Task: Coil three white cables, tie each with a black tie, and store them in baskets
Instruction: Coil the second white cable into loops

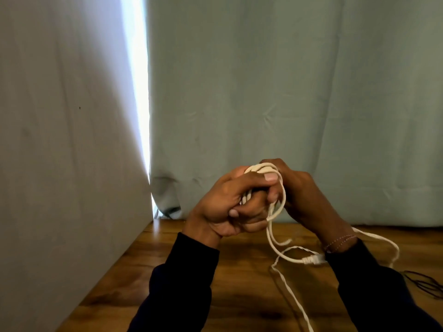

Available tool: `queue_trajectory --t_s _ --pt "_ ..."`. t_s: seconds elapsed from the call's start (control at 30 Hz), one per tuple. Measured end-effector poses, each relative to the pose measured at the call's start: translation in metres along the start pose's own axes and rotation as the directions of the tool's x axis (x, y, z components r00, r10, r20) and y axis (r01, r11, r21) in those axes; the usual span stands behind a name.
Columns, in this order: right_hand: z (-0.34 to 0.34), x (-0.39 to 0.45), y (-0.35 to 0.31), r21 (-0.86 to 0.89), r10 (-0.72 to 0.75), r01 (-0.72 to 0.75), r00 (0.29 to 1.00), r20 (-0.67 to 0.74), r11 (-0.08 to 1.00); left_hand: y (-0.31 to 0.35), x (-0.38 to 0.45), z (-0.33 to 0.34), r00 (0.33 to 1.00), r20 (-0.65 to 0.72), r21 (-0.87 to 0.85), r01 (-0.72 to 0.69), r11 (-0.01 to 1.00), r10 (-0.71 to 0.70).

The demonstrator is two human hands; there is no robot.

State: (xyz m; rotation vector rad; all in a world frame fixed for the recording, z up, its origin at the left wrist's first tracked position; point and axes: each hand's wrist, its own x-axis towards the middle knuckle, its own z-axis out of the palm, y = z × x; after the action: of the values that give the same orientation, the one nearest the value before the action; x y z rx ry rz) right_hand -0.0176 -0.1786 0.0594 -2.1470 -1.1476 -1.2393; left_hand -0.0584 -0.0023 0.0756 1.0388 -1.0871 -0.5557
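**Coiling under way, no tie on yet**

Judging by what lies in view, the job is at the winding stage of one cable. Just right of the frame's centre, the left hand [223, 207] has its fingers and thumb curled round a small bundle of loops of a thin, twisted white cable [262, 169], held up above the brown wooden tabletop [239, 295]. The right hand [297, 195] is close behind the bundle with its fingers wrapped over the top loops, gripping them too.

The rest of the cable is loose: a strand drops from the hands, curls across the table in the lower right, and a white plug end [311, 259] lies near the right wrist. A thin black tie [424, 282] lies at the right edge, unused. No baskets or other cables are in view, so tying and storing appear still to come.
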Motion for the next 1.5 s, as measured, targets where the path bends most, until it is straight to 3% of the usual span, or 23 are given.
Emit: queue_trajectory --t_s 0.1,0.2,0.3,0.37,0.5,0.63,0.77,0.83,0.93,1.07,1.17,1.27,1.33,1.5 --pt "0.008 -0.005 -0.002 0.147 0.176 -0.195 0.975 0.133 0.970 0.000 0.007 0.006 1.000 -0.011 -0.098 -0.009 0.995 0.008" --pt "0.017 -0.005 -0.005 0.221 0.332 -0.445 0.850 0.408 0.868 -0.003 0.012 0.005 0.983 -0.171 -0.093 -0.081 0.992 0.064" --pt "0.014 -0.003 -0.016 0.176 0.302 -0.425 0.827 0.474 0.888 -0.005 0.016 0.003 0.922 -0.352 -0.043 -0.186 0.982 0.160" --pt "0.010 0.000 -0.028 0.182 0.329 -0.494 0.768 0.549 0.850 -0.005 0.017 0.001 0.875 -0.449 -0.033 -0.221 0.975 0.184" --pt "0.000 0.001 -0.043 0.185 0.327 -0.552 0.696 0.640 0.813 -0.007 0.020 -0.010 0.802 -0.540 0.028 -0.283 0.959 0.253" --pt "-0.009 0.005 -0.049 0.076 0.370 -0.567 0.628 0.684 0.820 -0.009 0.018 -0.025 0.707 -0.640 0.166 -0.253 0.953 0.299" --pt "-0.020 0.009 -0.050 0.089 0.389 -0.605 0.610 0.691 0.791 -0.010 0.015 -0.033 0.638 -0.661 0.405 -0.139 0.904 0.395" --pt "-0.024 0.010 -0.050 0.099 0.385 -0.600 0.622 0.682 0.794 -0.014 0.015 -0.034 0.651 -0.608 0.596 -0.005 0.803 0.454" --pt "-0.031 0.009 -0.048 0.140 0.372 -0.592 0.654 0.659 0.794 -0.021 0.014 -0.037 0.696 -0.529 0.805 0.232 0.546 0.485" --pt "-0.041 0.009 -0.042 0.240 0.354 -0.619 0.678 0.644 0.748 -0.026 0.013 -0.041 0.688 -0.554 0.832 0.482 0.275 0.469" --pt "-0.050 0.007 -0.038 0.346 0.321 -0.644 0.688 0.651 0.682 -0.027 0.010 -0.048 0.690 -0.521 0.854 0.412 0.319 0.503" --pt "-0.063 0.005 -0.034 0.401 0.295 -0.584 0.756 0.584 0.706 -0.020 -0.002 -0.055 0.648 -0.551 0.825 0.328 0.461 0.525" --pt "-0.063 0.005 -0.034 0.435 0.305 -0.574 0.782 0.544 0.694 -0.019 -0.006 -0.056 0.626 -0.610 0.775 0.344 0.530 0.486" --pt "-0.047 0.009 -0.033 0.385 0.380 -0.412 0.911 0.159 0.826 -0.020 0.002 -0.039 0.716 -0.621 0.695 0.314 0.647 0.319"
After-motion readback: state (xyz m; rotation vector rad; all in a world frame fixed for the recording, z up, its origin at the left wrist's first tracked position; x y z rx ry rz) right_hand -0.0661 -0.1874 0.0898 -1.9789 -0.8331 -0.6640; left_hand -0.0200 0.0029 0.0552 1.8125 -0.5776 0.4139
